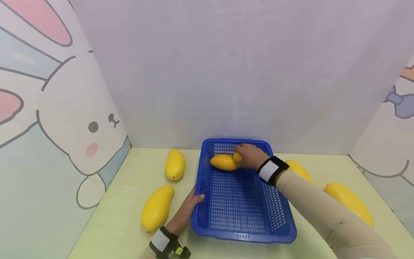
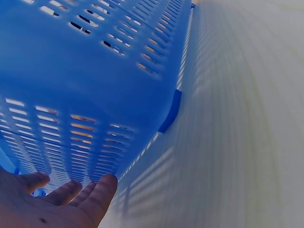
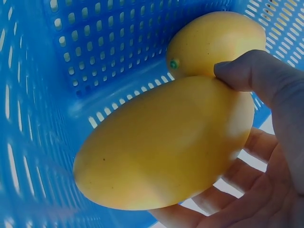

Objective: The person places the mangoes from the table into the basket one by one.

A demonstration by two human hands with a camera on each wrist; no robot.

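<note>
My right hand (image 1: 252,156) reaches into the far end of a blue plastic basket (image 1: 244,236) and holds a yellow mango (image 3: 166,142). Thumb on top and fingers curled beneath, it keeps that mango against a second mango (image 1: 224,162), which lies in the basket by the back wall. At the basket's left side, my left hand (image 1: 189,205) grips the rim, thumb over the edge. The fingers (image 2: 100,194) of that hand lie along the slotted outer wall in the left wrist view.
Left of the basket lie two mangoes, one farther back (image 1: 175,164) and one nearer (image 1: 157,208). Two more, one close (image 1: 299,171) and one farther right (image 1: 350,203), lie partly behind my right sleeve. A pale wall (image 1: 226,72) rises behind the light yellow table (image 1: 113,223).
</note>
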